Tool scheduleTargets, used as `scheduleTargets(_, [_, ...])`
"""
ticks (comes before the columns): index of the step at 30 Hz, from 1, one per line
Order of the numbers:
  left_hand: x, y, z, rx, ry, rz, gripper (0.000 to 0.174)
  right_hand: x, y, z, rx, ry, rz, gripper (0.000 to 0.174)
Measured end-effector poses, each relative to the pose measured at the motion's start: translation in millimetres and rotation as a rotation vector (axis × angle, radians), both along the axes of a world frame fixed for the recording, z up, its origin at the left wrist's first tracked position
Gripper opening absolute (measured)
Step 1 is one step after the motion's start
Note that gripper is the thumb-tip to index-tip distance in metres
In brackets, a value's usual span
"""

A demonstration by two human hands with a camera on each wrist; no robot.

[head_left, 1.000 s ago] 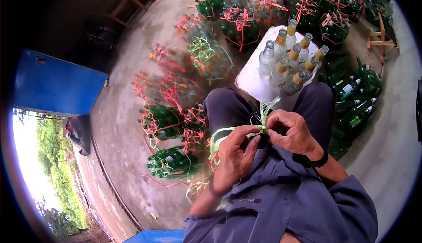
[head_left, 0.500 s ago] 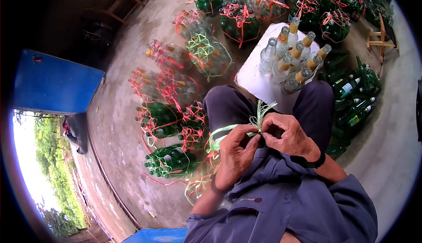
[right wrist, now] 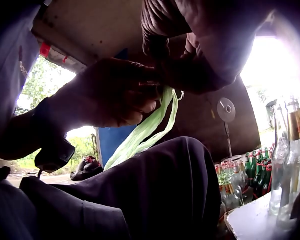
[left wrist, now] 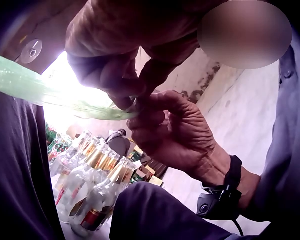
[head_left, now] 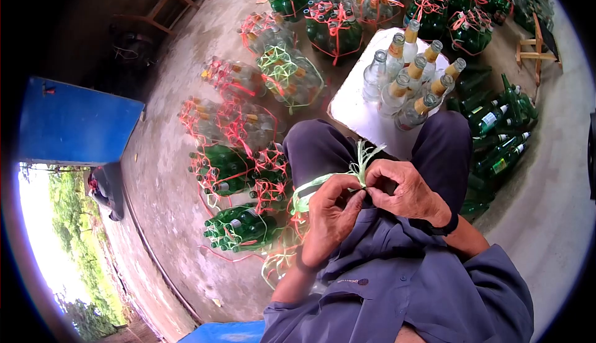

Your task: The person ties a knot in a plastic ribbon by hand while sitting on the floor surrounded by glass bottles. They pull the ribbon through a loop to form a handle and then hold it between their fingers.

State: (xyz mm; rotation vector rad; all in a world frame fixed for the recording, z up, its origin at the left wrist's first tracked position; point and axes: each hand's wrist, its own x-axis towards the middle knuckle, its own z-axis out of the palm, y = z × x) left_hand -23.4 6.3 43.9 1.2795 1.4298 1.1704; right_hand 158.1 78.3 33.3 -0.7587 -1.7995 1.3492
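Above the lap, both hands come together on a strip of pale green plastic twine [head_left: 360, 160]. The left hand [head_left: 332, 216] pinches it between thumb and forefinger. Right against those fingertips, the right hand [head_left: 403, 189] pinches the same spot, with frayed ends sticking up between the hands. In the right wrist view, the twine [right wrist: 145, 134] hangs below the fingers as flat ribbons. The pinched spot itself is mostly covered by fingers. Beyond the knees, several clear glass bottles [head_left: 397, 91] with gold neck labels stand grouped on a white-topped stand [head_left: 347, 104].
Bottle bundles tied with red or green twine cover the floor to the left, such as the green bottles [head_left: 239, 225], and the far side. Loose green bottles [head_left: 496, 132] lie at the right. A small wooden stool [head_left: 537, 54] and a blue panel [head_left: 81, 119] stand farther out.
Both hands keep their pinch on the twine, with only small finger shifts. The head view has turned slightly, so the bundles and the stand appear a little farther left.
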Motion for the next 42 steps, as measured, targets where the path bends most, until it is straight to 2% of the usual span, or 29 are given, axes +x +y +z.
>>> scheduleTargets(4, [2.5,0.3,7.1,-0.095,0.002,0.025,0.012,0.0,0.9,-1.7,-0.020,0.006,0.003,0.017])
scheduleTargets(9, [-0.7,6.8,7.3,0.071,0.177,-0.009,0.016,-1.6,1.1,-1.1,-0.031,0.001,0.001,0.018])
scheduleTargets(16, [-2.0,11.3,11.8,0.068,0.296,-0.036,0.017,-1.0,2.5,-2.9,-0.008,-0.025,0.010,0.018])
scheduleTargets(18, [-3.4,14.8,10.6,0.190,0.386,-0.066,0.017,-0.5,3.1,-3.6,0.031,-0.047,0.011,0.019])
scheduleTargets(22, [-5.5,17.6,12.7,0.188,0.419,-0.089,0.016,-1.7,4.6,-5.0,0.050,-0.069,0.034,0.018])
scheduleTargets(31, [-8.5,18.0,9.5,0.104,0.294,-0.114,0.011,-7.6,2.3,-4.9,-0.001,-0.026,0.032,0.013])
scheduleTargets(33, [-7.3,15.8,12.9,-0.079,0.111,-0.097,0.006,-4.0,3.6,-4.0,-0.165,-0.038,0.113,0.012])
scheduleTargets(36, [-9.4,14.9,10.6,-0.208,0.023,-0.103,0.004,-2.9,3.9,-10.9,-0.274,0.001,0.134,0.012])
scheduleTargets(38, [-10.6,14.0,10.1,-0.271,-0.018,-0.100,0.004,-3.3,4.0,-9.1,-0.293,-0.031,0.131,0.013])
scheduleTargets(40, [-7.6,12.9,10.2,-0.315,-0.201,-0.038,0.004,-3.2,2.3,-10.6,-0.270,-0.014,0.117,0.013])
scheduleTargets(42, [-8.1,12.7,9.5,-0.331,-0.175,-0.046,0.005,-3.3,1.5,-10.7,-0.296,-0.013,0.110,0.012])
